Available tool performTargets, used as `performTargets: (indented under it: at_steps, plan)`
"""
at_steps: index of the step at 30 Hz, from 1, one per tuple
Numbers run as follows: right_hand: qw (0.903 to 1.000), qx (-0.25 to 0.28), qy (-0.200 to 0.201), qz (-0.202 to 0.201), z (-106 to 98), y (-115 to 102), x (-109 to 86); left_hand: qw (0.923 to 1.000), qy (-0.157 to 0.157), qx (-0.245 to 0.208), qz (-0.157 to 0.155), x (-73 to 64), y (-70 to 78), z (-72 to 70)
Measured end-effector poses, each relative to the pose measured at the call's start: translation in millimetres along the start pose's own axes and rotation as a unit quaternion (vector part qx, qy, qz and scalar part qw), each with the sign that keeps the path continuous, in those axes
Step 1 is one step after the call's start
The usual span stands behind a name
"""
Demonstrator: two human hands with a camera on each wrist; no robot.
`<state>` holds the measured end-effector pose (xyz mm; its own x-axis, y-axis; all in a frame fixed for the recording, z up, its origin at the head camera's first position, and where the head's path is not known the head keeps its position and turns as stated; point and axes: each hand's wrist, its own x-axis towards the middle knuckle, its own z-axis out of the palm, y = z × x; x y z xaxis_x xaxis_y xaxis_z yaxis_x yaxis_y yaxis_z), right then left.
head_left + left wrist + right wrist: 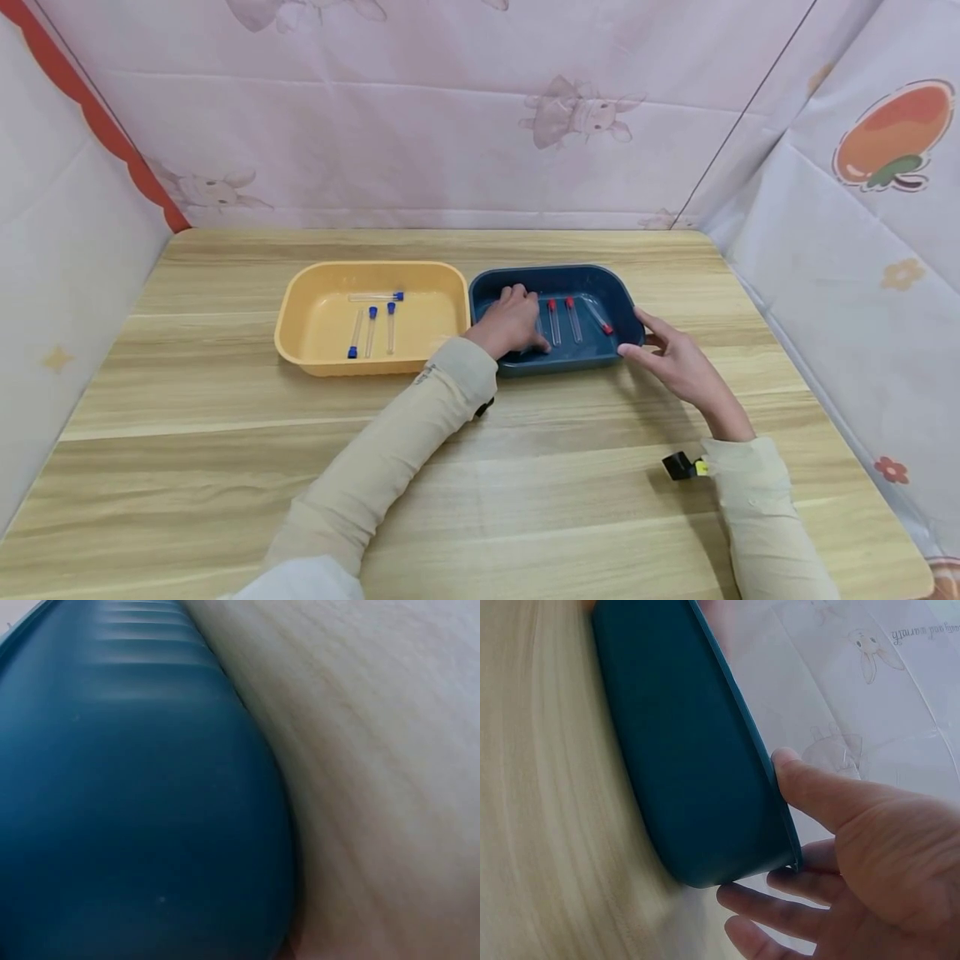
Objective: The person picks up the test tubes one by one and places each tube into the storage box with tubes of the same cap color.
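My left hand (512, 320) reaches down into the left part of a dark blue tray (558, 360). Its fingers bend downward, and the back of the hand hides most of their tips. A clear tube shows at the edge of this hand; I cannot tell whether the fingers grip it. To the right lie three red-capped test tubes (573, 319) on the tray floor. My right hand (678, 362) touches the tray's right end with relaxed, spread fingers. In the right wrist view its thumb (810, 787) lies at the rim, with the other fingers around the outer corner.
A yellow tray (300, 350) stands directly left of the blue one, holding several blue-capped test tubes (371, 332). Both sit on a wood-grain table (525, 500). A printed cloth (420, 150) rises behind the table, with more cloth along both sides.
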<state>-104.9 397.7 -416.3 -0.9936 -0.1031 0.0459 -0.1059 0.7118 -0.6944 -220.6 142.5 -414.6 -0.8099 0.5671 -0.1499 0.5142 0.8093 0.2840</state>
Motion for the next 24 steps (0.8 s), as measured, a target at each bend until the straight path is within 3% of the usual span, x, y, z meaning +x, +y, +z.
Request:
performTargets:
  at_steps: [24]
  plan:
    - [1.0,0.004,-0.005,0.002,-2.8,2.0,-4.8,0.9997,-0.019,-0.007,-0.013,-6.3,6.9,-2.3]
